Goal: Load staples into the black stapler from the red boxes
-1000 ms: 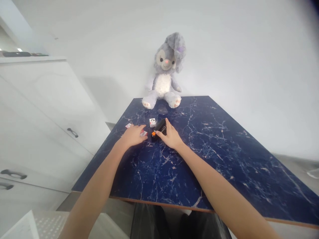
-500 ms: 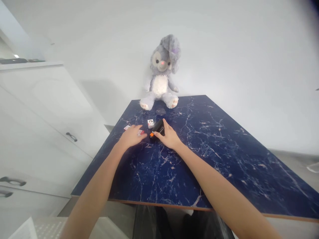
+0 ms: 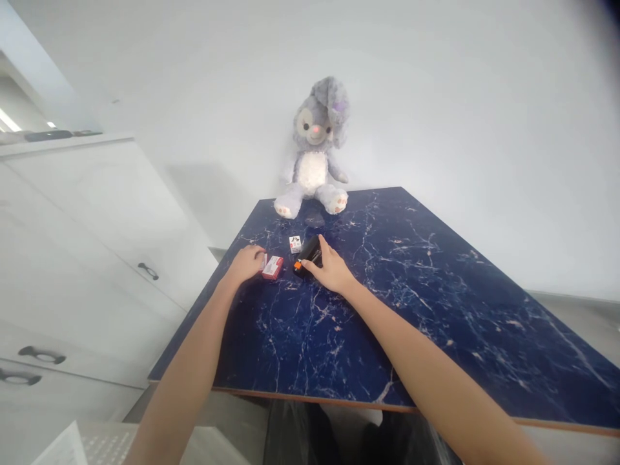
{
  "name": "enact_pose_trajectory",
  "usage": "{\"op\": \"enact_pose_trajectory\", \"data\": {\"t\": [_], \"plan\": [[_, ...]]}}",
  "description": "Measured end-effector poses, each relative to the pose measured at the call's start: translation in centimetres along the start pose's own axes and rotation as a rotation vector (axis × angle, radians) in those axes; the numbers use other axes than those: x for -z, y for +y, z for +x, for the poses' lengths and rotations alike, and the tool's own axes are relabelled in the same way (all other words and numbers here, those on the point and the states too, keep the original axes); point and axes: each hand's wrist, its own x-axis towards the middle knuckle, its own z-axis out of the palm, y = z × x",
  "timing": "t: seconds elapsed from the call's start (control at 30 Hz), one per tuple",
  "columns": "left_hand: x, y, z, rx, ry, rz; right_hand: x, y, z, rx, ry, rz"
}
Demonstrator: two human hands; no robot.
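My left hand (image 3: pixel 247 263) is closed, its fingers curled at a small red-and-white box (image 3: pixel 264 261) that is partly hidden by them. Right beside it lies another red-and-white box (image 3: pixel 273 267) on the table. My right hand (image 3: pixel 333 267) grips a long black object (image 3: pixel 307 257) with an orange piece at its near end; the thumb lies by the orange piece and the fingers reach the far side. Its exact kind is hard to make out. Between the hands, slightly farther back, stands a small white box (image 3: pixel 295 244) with dark and red print.
A grey plush rabbit (image 3: pixel 312 168) sits against the wall at the back of the blue marbled table (image 3: pixel 368 323). In front of its feet is a dark flat item (image 3: pixel 314 220). White cabinets (image 3: pixel 97 258) with dark handles stand at the left.
My left hand has moved left off the nearer red-and-white box, which now shows fully, and its fingers have closed at the other box. My right hand stays on the black object.
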Motion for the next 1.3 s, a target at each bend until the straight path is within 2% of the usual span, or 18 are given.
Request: {"op": "enact_pose_trajectory", "data": {"t": [0.17,0.27,0.33,0.4,0.5,0.57,0.63,0.87,1.23,1.3], "plan": [[0.5,0.8,-0.6,0.116,0.015,0.067,0.0,0.1,0.0,0.005,0.0,0.006],[1.6,1.5,-0.9,0.108,0.155,0.063,0.0,0.2,0.0,0.001,-0.006,0.007],[2.3,2.3,-1.2,0.056,0.23,0.025,0.0,0.2,0.0,0.001,-0.004,0.002],[2.7,3.5,-1.7,-0.052,0.176,-0.023,0.0,0.1,0.0,0.002,-0.002,-0.001],[2.4,5.1,-2.5,-0.184,-0.042,-0.037,0.0,0.0,0.0,0.008,0.008,0.002],[2.0,5.8,-2.9,-0.16,-0.138,-0.018,-0.1,0.0,0.0,0.013,0.015,0.005],[1.7,6.0,-3.1,-0.11,-0.183,0.002,-0.1,0.1,0.0,0.018,0.02,0.007],[1.2,5.5,-3.0,-0.009,-0.177,0.116,-0.2,0.4,0.1,0.039,0.027,0.017],[0.7,6.6,-3.4,-0.326,-0.101,0.02,0.0,0.7,0.4,0.056,0.02,0.052],[0.7,6.6,-3.3,-0.33,-0.086,0.029,0.0,0.8,0.4,0.057,0.019,0.054]]}}
